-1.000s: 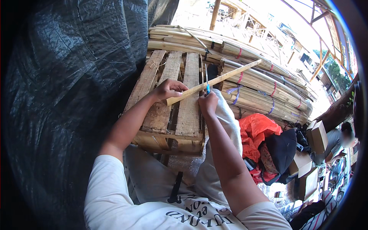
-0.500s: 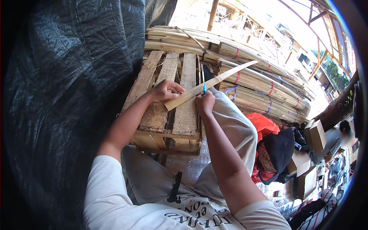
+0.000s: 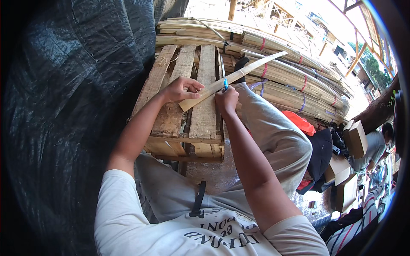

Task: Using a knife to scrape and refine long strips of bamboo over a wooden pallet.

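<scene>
Tan slat [image 3: 239, 75] | end at left hand [image 3: 183, 89] | beyond right hand [image 3: 226, 100]

Right fingers [image 3: 220, 98] partly hide the blue handle [image 3: 226, 83].

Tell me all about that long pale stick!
The long, flat, pale-yellow strip looks like split bamboo, with a joint partway along. It slants above the slatted wooden crate, far end right. The bare left hand touches its near end; the bare right hand holds a thin, blue-handled blade across it.
</scene>
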`<state>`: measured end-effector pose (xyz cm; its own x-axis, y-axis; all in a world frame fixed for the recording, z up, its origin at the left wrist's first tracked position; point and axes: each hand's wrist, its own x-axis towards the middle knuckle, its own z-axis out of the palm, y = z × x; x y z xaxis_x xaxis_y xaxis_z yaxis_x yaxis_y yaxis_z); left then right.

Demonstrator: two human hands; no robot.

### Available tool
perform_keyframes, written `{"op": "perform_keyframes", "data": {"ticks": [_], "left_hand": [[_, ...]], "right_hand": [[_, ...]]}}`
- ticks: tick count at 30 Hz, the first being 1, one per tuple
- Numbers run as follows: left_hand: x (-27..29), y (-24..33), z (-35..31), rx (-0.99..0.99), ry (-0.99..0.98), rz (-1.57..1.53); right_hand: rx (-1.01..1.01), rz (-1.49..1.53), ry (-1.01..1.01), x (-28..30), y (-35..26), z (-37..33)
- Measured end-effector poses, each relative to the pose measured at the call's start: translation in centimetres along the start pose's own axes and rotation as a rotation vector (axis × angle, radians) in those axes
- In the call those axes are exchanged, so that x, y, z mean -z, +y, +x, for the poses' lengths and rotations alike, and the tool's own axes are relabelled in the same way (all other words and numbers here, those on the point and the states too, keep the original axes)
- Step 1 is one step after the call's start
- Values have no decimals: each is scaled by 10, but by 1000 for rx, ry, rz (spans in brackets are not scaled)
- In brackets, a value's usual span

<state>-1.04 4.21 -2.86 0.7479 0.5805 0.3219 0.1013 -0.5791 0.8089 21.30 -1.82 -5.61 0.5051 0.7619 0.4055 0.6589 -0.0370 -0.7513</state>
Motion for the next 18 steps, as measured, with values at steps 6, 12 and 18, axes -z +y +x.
{"op": "perform_keyframes", "data": {"ticks": [6, 12, 18], "left_hand": [[4, 0, 0, 39, -23, -62], [-2, 13, 1, -34, -85, -51], [-2, 19, 2, -112, -179, 106]], "right_hand": [[12, 28, -7, -1, 1, 0], [25, 10, 23, -2, 9, -1], [212, 113, 62, -9, 17, 0]]}}
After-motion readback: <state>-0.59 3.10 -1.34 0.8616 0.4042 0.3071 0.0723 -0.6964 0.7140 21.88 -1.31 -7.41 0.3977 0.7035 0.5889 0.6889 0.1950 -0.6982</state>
